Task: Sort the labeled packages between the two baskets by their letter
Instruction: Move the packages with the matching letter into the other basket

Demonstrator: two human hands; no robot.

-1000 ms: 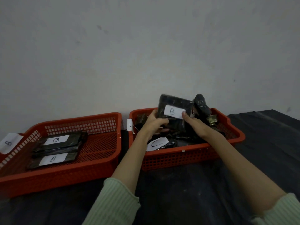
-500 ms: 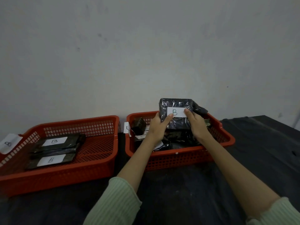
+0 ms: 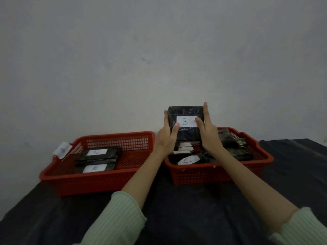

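Note:
A black wrapped package with a white "B" label (image 3: 185,115) is held upright in the air above the right red basket (image 3: 219,174). My left hand (image 3: 168,135) grips its left edge and my right hand (image 3: 207,131) its right edge, thumbs on the front. Below it the right basket holds several black packages, one with a "C" label (image 3: 187,160). The left red basket (image 3: 99,181) holds two black packages labeled "B" (image 3: 96,152), one (image 3: 94,168) in front of the other.
Both baskets stand side by side on a black cloth-covered table (image 3: 185,209) against a grey wall. A white paper tag (image 3: 62,150) hangs on the left basket's left rim. The table's left edge falls away near the left basket.
Both hands have lifted the "B" package up out of the right basket and turned it upright, its label now facing me squarely.

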